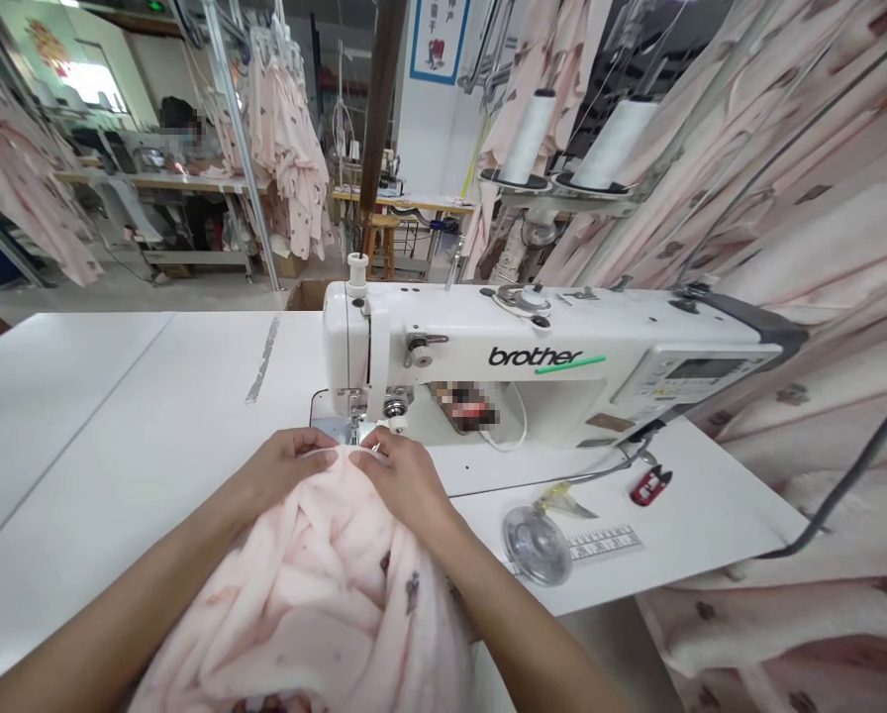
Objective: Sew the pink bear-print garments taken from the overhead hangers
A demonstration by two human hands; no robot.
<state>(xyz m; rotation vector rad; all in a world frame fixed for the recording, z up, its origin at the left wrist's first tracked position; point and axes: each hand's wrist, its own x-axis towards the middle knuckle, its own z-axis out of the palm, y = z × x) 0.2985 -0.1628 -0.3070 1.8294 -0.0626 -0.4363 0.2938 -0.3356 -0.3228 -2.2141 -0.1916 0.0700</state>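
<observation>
The left hand (284, 470) and right hand (406, 480) pinch shut on a soft, puffy pink cloth (317, 584) with small brown spots, beside the white sewing machine (488, 366).

1. Bright, even light fills the room, and the white sewing table (117, 416) looks pale and close to washed out
2. A window (94, 94) at the upper left glows overexposed, losing its detail
3. Soft shade sits under the arm of the sewing machine (518, 396), with no hard shadows
4. Wide-angle distortion tilts the metal pole (240, 149) and stretches the hanging pink garments (807, 248) along the right edge
5. Pixelated patches blur a seated person's head (183, 129) and a spot on the machine; the rest stays acceptably sharp
</observation>
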